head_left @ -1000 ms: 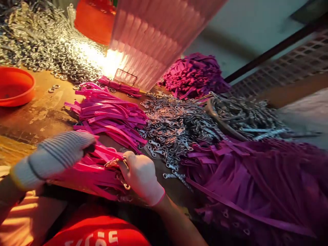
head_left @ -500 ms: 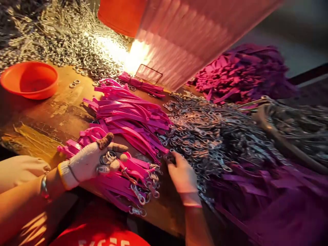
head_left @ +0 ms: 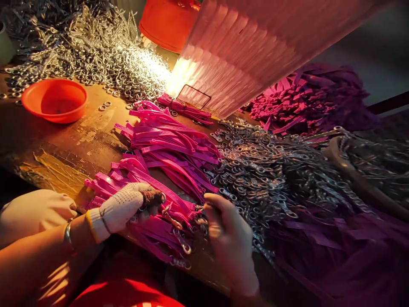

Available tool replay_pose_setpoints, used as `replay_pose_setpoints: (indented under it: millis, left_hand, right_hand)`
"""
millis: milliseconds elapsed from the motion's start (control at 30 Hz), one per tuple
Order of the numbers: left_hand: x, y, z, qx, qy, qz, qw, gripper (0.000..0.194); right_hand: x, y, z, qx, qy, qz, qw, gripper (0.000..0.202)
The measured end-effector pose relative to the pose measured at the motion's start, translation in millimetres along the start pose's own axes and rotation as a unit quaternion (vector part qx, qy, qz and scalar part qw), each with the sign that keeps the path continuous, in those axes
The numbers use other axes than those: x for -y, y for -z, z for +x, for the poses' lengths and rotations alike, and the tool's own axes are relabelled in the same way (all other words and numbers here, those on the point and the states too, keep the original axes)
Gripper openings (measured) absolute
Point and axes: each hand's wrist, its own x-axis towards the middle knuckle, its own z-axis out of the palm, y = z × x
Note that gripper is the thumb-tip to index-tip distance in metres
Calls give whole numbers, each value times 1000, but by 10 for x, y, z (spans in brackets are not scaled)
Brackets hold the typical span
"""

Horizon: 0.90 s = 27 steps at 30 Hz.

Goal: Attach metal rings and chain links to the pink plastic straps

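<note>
Two gloved hands are working at the near edge of the wooden bench (head_left: 64,149). The left hand (head_left: 123,207) is pressing down on a bundle of pink straps (head_left: 159,221), thumb and forefinger pinched together on a small metal ring (head_left: 162,197). The right hand (head_left: 228,238) is curling its fingers loosely beside the strap ends; whether it is gripping a clasp I cannot tell. A heap of metal clasps (head_left: 265,170) is lying just right of the bundle. Judgement: keeping the strap end pinned flat and the ring held square should be easing the fitting.
</note>
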Motion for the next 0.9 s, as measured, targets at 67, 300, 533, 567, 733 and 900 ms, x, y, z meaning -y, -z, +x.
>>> replay_pose_setpoints:
  millis: [67,300,533,567,733,900]
  left_hand:
    - [12,-11,-21,9,-2,-10,1000,26]
    - [49,6,-60,36,-8,64,997,27]
    - [26,-22,-79,88,-171,230,954,29]
    - [39,-43,-77,91,-154,209,962,31]
    - [-82,-220,3,25,-45,96,994,34]
    - [-538,-482,595,96,-218,397,886,30]
  right_hand:
    - [339,-16,84,37,137,-68,988,26]
    - [689,-107,256,113,285,-198,931,21]
    - [685,-20,157,190,128,17,973,31]
    - [716,-35,133,161,116,27,980,31]
    - [744,-118,50,30,26,76,996,27]
    - [254,-15,-5,-60,-120,131,982,26]
